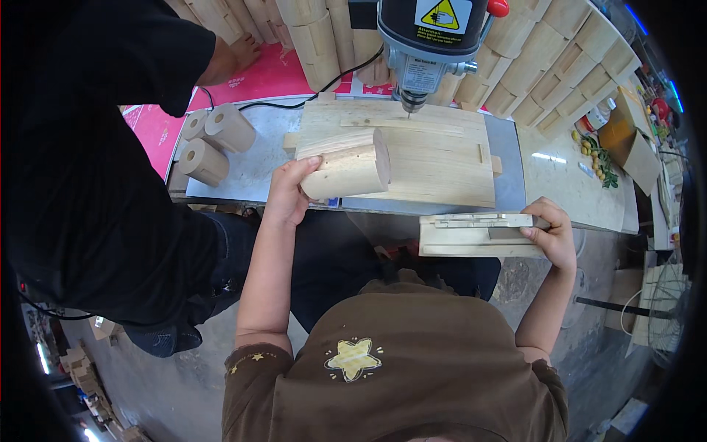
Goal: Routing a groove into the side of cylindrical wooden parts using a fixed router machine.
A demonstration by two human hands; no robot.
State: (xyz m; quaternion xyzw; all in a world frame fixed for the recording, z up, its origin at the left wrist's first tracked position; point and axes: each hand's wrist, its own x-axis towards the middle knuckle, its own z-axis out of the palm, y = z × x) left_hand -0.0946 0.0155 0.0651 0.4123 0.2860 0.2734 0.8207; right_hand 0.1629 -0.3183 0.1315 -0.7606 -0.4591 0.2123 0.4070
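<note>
Rounded wooden block point(350, 166), in the left hand point(289, 190), its body reaching out to the right of the fingers. Left hand grasping: thumb over the upper side, fingers tucked behind and beneath, likely so the far end and most of the curved face stay uncovered. Whether the block's underside meets the wooden board point(442, 177) behind it, cannot tell.

Right hand point(552, 232) also grasping, a grooved wooden piece point(464, 237) pinched at its right end; the rest sticks out leftward, nearer the body than the board. The end grip seems to leave the grooves in view.

Drill press point(431, 62) beyond both hands and between them, bit pointing down at the board's far part. Board lies flat below it, presumably as a support for work under the bit.

Left of the left hand, three brown cylinders point(232, 129) grouped close, perhaps to keep the board free. Beyond the right hand, stacked wooden blocks point(552, 59), tight together, probably to save room. Farther off past the left hand, a co-worker's hand point(244, 51) at a pink sheet point(276, 66)
</note>
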